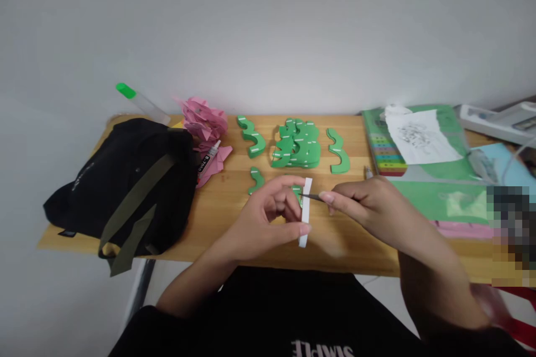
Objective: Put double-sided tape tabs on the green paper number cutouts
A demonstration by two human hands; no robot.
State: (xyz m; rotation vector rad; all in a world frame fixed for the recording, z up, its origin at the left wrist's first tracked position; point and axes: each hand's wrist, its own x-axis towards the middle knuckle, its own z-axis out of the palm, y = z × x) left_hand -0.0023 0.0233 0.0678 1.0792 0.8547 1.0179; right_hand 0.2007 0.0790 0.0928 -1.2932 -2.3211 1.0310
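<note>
My left hand (272, 215) pinches a narrow white strip (306, 212) upright between thumb and fingertips. In my right hand (362, 203) is a thin dark pointed tool (315, 197) that looks like tweezers, its tip at the strip's upper half. Behind the strip, partly hidden by my left fingers, a green piece (297, 190) shows. A wavy green piece (255, 181) lies just beyond my left hand. Farther back are a stack of green scalloped pieces (307, 150) with short white marks, and single wavy pieces to its left (253, 142) and right (341, 160).
A black bag (125, 178) covers the table's left end. Beside it lie crumpled pink cutouts (203, 117), a glue tube (208, 157) and a green-capped clear container (144, 101). On the right are a green folder (450, 114), white paper (422, 136) and a white power strip (494, 122).
</note>
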